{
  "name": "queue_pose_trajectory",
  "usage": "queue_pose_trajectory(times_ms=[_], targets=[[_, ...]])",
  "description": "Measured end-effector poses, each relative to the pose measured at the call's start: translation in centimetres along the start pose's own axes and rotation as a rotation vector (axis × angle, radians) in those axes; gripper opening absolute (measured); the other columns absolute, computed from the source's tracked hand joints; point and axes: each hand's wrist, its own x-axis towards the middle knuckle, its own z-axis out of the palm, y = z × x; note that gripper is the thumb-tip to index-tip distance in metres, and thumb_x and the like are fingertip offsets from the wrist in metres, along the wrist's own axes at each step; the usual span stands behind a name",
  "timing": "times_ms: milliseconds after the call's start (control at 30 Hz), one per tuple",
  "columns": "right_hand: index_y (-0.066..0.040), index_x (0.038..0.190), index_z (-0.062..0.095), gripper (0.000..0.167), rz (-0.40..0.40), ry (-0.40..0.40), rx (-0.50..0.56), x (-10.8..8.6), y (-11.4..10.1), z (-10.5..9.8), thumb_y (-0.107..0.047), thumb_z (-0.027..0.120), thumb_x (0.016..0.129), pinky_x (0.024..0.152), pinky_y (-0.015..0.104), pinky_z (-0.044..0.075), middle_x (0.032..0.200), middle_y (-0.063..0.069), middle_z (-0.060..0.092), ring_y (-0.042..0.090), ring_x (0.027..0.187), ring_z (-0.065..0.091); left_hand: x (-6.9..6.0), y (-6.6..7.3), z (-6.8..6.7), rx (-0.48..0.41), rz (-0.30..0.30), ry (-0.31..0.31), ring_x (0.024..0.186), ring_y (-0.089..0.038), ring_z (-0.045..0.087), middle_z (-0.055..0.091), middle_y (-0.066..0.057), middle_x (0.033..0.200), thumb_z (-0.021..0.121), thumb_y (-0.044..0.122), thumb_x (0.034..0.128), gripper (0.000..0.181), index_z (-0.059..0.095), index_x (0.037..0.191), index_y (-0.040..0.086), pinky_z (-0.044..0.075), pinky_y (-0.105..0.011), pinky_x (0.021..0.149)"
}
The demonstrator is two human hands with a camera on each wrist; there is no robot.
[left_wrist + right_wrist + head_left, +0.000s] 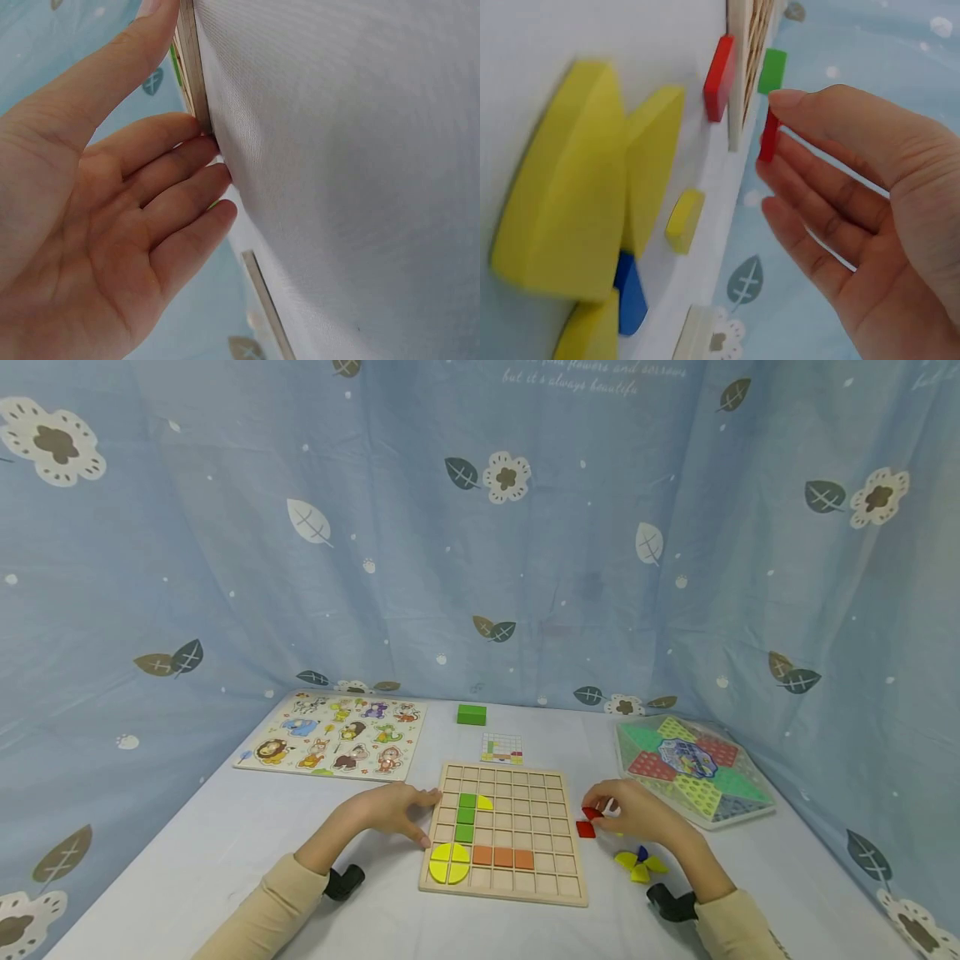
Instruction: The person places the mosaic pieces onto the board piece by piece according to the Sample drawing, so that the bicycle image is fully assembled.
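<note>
A wooden grid board (517,781) lies in the middle of the table. On it are green squares (466,816), a yellow quarter-circle (485,803), a yellow circle of quarter pieces (449,863) and a row of orange squares (503,857). My left hand (390,814) touches the board's left edge, its fingers fairly straight in the left wrist view. Right of the board, my right hand (633,810) pinches a red piece (769,135) between thumb and fingers, lifted off the table. Another red piece, a square (586,829), lies just below it, beside the board.
Yellow pieces (626,860) and a blue piece (642,853) lie near my right wrist. Behind the board are a small pattern card (502,748) and a green block (472,715). An animal puzzle board (337,735) sits back left, a colourful star-patterned game board (690,760) right.
</note>
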Motion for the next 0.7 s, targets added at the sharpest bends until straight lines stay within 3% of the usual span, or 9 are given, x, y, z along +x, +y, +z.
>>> queue_pose_trajectory(times_ms=[367, 567, 700], targets=[[-0.008, 0.108, 0.071, 0.025, -0.173, 0.039, 0.003, 0.8, -2.1, 1.0, -0.005, 0.074, 0.084, 0.076, 0.039, 0.055, 0.099, -0.004, 0.069, 0.011, 0.088, 0.063, 0.1, -0.1, 0.0, 0.013, -0.001, -0.005, 0.136, -0.031, 0.038, 0.043, -0.009, 0.147, 0.080, 0.040, 0.0746, 0.082, 0.048, 0.141, 0.004, 0.033, -0.046, 0.110], [-0.009, 0.108, 0.071, 0.025, -0.172, 0.009, 0.020, 1.2, -3.5, 1.5, -0.002, 0.072, 0.084, 0.075, 0.039, 0.055, 0.103, -0.003, 0.068, 0.012, 0.092, 0.061, 0.1, -0.1, 0.1, 0.007, -0.006, -0.001, 0.135, -0.031, 0.039, 0.044, -0.008, 0.147, 0.080, 0.039, 0.0746, 0.081, 0.049, 0.141, 0.005, 0.033, -0.045, 0.110], [-0.011, 0.108, 0.072, 0.024, -0.161, -0.013, 0.025, 1.4, -4.0, 1.9, -0.006, 0.074, 0.084, 0.082, 0.038, 0.055, 0.105, -0.006, 0.068, 0.010, 0.097, 0.061, 0.1, 0.0, 0.0, 0.007, -0.002, 0.000, 0.135, -0.031, 0.039, 0.044, -0.008, 0.147, 0.080, 0.039, 0.0747, 0.081, 0.049, 0.141, 0.005, 0.034, -0.046, 0.110]])
